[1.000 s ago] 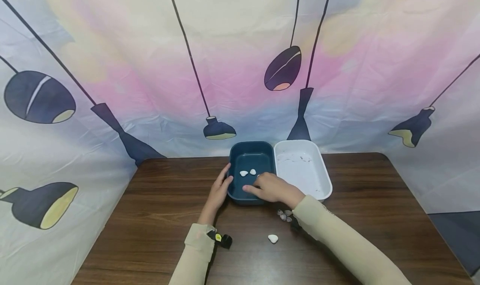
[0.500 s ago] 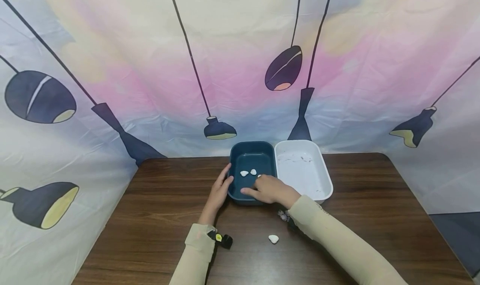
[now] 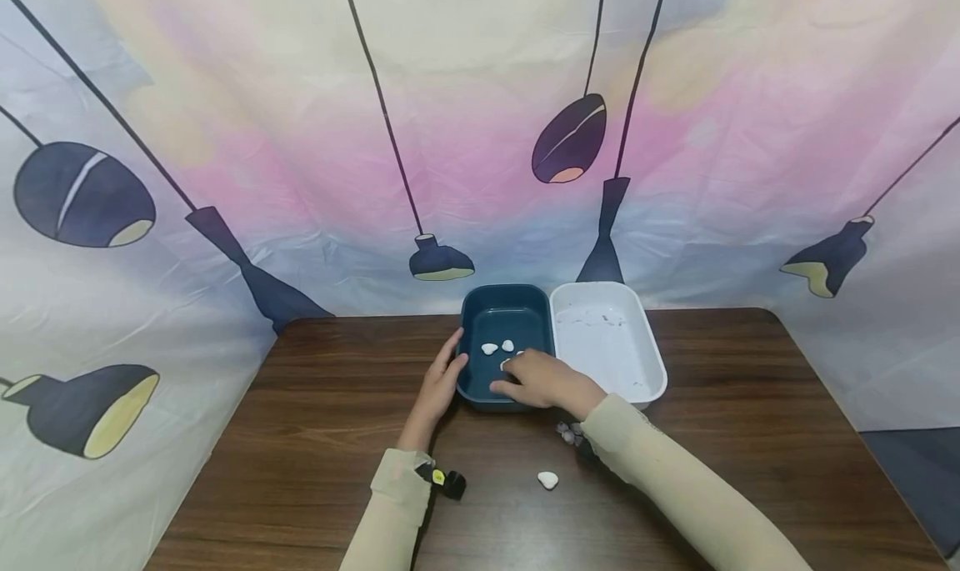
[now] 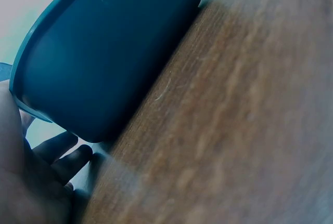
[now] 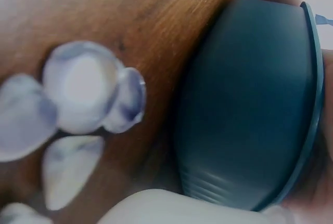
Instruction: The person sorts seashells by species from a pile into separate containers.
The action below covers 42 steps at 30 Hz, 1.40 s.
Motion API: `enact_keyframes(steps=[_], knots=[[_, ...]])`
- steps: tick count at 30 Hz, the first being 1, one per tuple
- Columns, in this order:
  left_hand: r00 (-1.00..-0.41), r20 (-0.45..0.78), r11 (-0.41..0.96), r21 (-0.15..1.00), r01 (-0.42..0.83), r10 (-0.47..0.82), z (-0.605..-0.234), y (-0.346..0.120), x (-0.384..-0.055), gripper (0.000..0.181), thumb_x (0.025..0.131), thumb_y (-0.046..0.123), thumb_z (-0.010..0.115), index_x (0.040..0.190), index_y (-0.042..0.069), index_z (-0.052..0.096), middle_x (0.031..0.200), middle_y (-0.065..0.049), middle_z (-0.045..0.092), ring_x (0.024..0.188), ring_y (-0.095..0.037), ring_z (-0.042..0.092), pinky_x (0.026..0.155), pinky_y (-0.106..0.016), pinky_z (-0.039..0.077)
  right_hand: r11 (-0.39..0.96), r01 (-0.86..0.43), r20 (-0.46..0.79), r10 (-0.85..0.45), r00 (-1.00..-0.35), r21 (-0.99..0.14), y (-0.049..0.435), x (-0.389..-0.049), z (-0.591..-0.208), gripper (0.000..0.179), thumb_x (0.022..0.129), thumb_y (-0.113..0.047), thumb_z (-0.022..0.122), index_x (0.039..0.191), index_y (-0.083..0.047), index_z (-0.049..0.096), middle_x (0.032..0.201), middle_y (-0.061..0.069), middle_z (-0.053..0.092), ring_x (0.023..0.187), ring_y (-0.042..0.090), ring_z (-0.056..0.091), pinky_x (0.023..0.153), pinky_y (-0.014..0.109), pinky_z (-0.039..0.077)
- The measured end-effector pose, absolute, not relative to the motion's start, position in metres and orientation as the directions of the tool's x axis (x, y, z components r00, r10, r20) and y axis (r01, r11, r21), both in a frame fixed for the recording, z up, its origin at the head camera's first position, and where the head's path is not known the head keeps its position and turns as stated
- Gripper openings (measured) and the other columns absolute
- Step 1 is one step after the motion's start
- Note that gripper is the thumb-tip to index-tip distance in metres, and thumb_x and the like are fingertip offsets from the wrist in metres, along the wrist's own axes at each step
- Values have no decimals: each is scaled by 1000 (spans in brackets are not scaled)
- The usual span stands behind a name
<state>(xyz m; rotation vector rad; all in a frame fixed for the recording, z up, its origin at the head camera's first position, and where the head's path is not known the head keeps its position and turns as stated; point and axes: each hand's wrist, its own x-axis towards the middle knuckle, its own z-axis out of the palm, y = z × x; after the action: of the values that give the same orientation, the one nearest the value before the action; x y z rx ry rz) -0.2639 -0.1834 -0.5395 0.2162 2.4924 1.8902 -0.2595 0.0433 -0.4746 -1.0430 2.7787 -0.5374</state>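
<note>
A dark teal tray stands at the back of the table. My left hand touches its left side, fingers nearly straight and thumb apart at the rim. Inside the tray lie small white pieces that look like shells, two of them apart, a white shell and another white shell. My right hand reaches over the front right rim into the tray. Its thumb stands out to the left, and a white piece shows beside its fingers. The fingertips are hidden, so a grip cannot be made out.
A white tray touches the teal one on its right, with small dark bits in it. Several purplish-white shells lie by the right wrist, in front of the trays. One white shell lies alone nearer the front of the wooden table.
The right hand has shifted slightly within the teal tray, and a white piece beside its fingers has come into view. The left hand has stayed at the tray's side.
</note>
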Motion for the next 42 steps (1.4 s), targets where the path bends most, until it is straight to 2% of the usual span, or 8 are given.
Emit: enact_keyframes(steps=[2, 5, 9, 16, 20, 25, 32, 42], knots=[[-990, 73, 262, 960, 102, 118, -539, -183, -264, 54, 114, 30, 49, 166, 20, 37, 172, -11, 30, 158, -38, 25, 123, -66, 21, 670, -642, 62, -672, -738, -374, 47, -258, -473, 32, 104, -36, 69, 115, -7, 76, 95, 3, 74, 84, 17, 68, 80, 38, 58], [-990, 74, 257, 961, 103, 123, -539, -183, -265, 54, 114, 31, 48, 166, 20, 37, 172, -10, 31, 158, -37, 25, 124, -65, 22, 646, -672, 136, -676, -724, -363, 51, -254, -470, 28, 99, -33, 77, 115, -10, 75, 100, 3, 75, 85, 16, 65, 77, 37, 57], [-988, 90, 244, 962, 119, 127, -539, -183, -264, 54, 114, 30, 48, 165, 18, 38, 172, -11, 31, 158, -37, 24, 124, -65, 22, 638, -680, 195, -661, -724, -363, 57, -248, -463, 34, 96, -31, 80, 121, -9, 74, 113, 8, 76, 97, 20, 68, 82, 41, 58], [-987, 96, 231, 965, 124, 130, -540, -184, -265, 55, 114, 25, 48, 166, 12, 35, 172, -13, 29, 159, -39, 22, 124, -65, 20, 602, -682, 257, -642, -723, -414, 66, -232, -450, 32, 95, -23, 82, 121, -8, 74, 117, 9, 74, 104, 25, 70, 88, 42, 59], [-989, 86, 236, 965, 112, 120, -537, -182, -266, 54, 114, 18, 46, 166, 7, 33, 172, -17, 26, 159, -41, 20, 124, -66, 19, 589, -689, 287, -634, -718, -423, 68, -223, -447, 25, 95, -21, 82, 116, -9, 75, 111, 9, 73, 97, 24, 71, 83, 39, 60], [-991, 70, 228, 969, 96, 118, -518, -178, -257, 53, 113, 13, 47, 164, 4, 36, 171, -20, 29, 158, -42, 22, 124, -65, 20, 583, -708, 328, -631, -704, -398, 69, -213, -447, 17, 93, -20, 84, 105, -10, 77, 99, 1, 72, 85, 12, 67, 77, 32, 59], [-989, 72, 218, 971, 98, 126, -503, -175, -245, 53, 113, 14, 47, 164, 4, 36, 171, -21, 28, 158, -44, 21, 124, -66, 19, 540, -746, 294, -695, -656, -390, 75, -200, -449, 6, 93, -15, 81, 98, -14, 78, 93, -7, 70, 84, 6, 63, 78, 29, 58], [-991, 47, 218, 973, 73, 124, -501, -177, -246, 54, 113, 16, 48, 165, 6, 36, 171, -19, 28, 158, -41, 21, 125, -64, 19, 483, -761, 164, -788, -593, -434, 76, -189, -459, 10, 94, -12, 79, 104, -13, 78, 95, -8, 72, 84, 4, 63, 78, 25, 56]])
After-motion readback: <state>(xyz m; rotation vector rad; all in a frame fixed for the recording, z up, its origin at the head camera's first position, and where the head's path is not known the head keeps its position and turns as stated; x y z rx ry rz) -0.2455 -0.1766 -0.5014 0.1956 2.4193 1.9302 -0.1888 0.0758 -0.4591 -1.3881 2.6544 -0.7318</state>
